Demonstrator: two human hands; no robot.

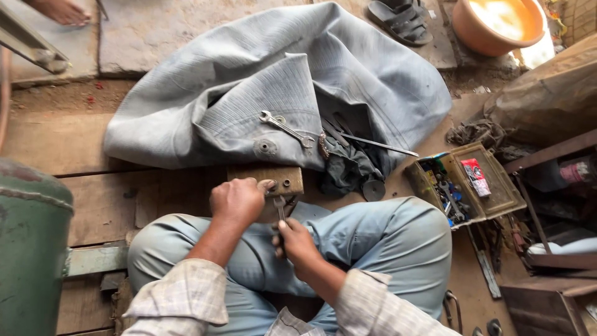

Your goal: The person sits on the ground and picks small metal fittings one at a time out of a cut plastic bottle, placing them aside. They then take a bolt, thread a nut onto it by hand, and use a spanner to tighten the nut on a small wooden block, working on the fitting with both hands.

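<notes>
Head view: the left hand [237, 200] is closed over the near edge of a wooden block [273, 179], which lies just below the grey rubber tube [273, 93]. The right hand [297, 242] grips a small metal tool [280, 208], tip against the block. A spanner [286, 129] rests above the block, on the tube.

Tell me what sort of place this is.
Probably a small floor-level repair workshop, perhaps for tyres: a grey rubber inner tube with a spanner on it, and an open box of tools beside the seated person.
</notes>
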